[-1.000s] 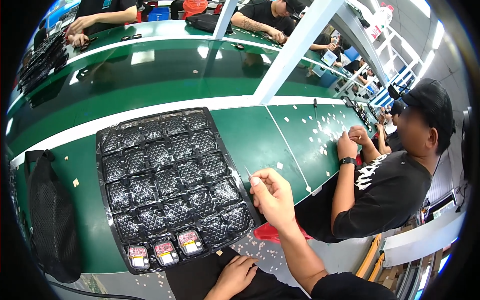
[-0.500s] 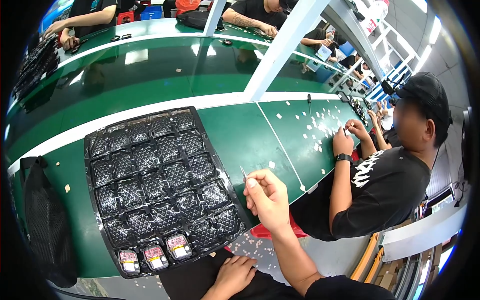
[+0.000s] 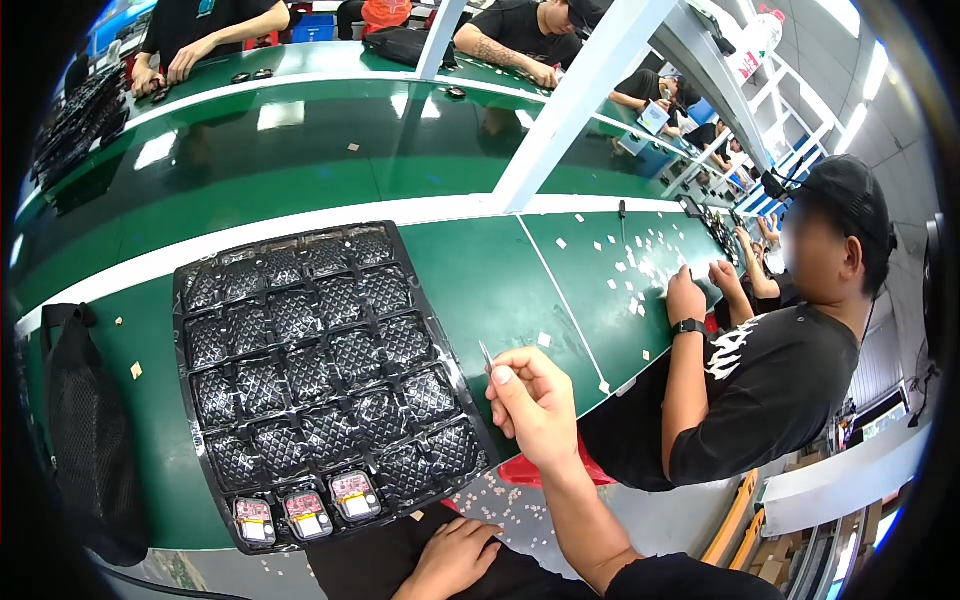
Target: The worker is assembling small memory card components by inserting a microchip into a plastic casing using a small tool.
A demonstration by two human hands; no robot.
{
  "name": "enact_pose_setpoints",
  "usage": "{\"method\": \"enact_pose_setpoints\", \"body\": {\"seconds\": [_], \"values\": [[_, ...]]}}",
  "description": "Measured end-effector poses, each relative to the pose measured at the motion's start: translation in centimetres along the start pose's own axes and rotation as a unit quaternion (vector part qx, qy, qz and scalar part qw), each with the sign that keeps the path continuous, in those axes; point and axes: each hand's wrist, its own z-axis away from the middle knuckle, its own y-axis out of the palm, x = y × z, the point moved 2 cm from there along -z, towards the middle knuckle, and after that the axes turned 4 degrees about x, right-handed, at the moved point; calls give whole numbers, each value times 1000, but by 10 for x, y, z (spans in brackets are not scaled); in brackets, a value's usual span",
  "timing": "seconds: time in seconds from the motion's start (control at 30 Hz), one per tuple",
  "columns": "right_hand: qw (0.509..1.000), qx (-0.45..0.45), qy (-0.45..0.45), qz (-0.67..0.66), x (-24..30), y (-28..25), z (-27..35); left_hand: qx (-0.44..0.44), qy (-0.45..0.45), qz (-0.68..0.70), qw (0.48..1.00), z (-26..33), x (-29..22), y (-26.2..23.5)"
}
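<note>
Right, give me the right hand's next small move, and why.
Perhaps bring the right hand leftward over the black tray, toward the rightmost of its three circuit modules: it pinches a thin pointed tool beside the tray's right edge, away from those modules, while the left hand rests on the lap.

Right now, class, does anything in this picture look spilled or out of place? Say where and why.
Yes: small pale squares litter the grey floor, seen between the person's left hand and right hand. They may have been dropped, since similar pale pieces lie on the green workbench.
</note>
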Motion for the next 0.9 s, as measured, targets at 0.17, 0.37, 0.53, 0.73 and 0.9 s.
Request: {"method": "enact_pose_setpoints", "body": {"seconds": [0.17,0.37,0.53,0.73,0.9], "values": [[999,16,7,33,2,6,-5,-9,13,21,1000,1,-1,1],[1000,0,-13,21,-1,0,0,-22,11,13,1000,-2,-1,-1],[998,25,-20,56,-1,3,-1,-29,-11,68,997,4,2,-3],[999,12,-21,35,-3,7,4,1,-3,-56,998,-1,4,2],[987,26,-85,135,-5,5,-1,-17,17,16,1000,-3,10,5]]}}
